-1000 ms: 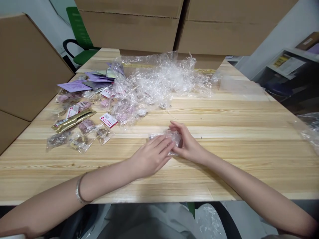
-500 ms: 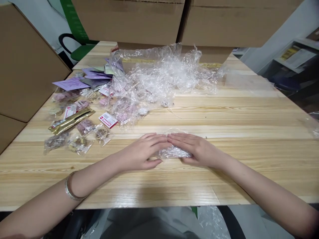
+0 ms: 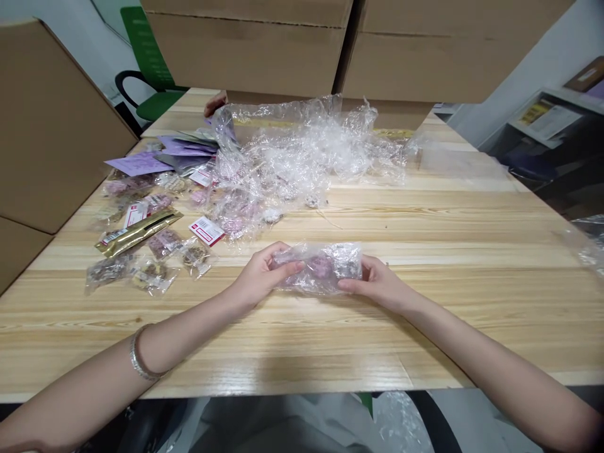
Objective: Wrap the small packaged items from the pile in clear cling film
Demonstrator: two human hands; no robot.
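Your left hand (image 3: 257, 277): fingers closed on the left end of the small clear bag (image 3: 318, 268), thumb on top, silver bracelet (image 3: 138, 360) on the wrist.
Your right hand (image 3: 377, 283): fingers closed on the right end of the same bag, thumb at the lower edge.
Small clear bag: held betw. both hands, stretched flat, just above the table (image 3: 453, 251), near its front-middle; sth pink-purple is inside, what exactly I cannot tell.
Behind it: big heap of crumpled clear plastic (image 3: 302, 151), well apart from the hands.
Left side of table: gold packet (image 3: 138, 231), label w. red print (image 3: 206, 230), several small filled bags (image 3: 151, 272), purple papers (image 3: 136, 163).
Around: cardboard boxes (image 3: 51, 119) at left & at the back, green chair (image 3: 153, 94) behind the table.
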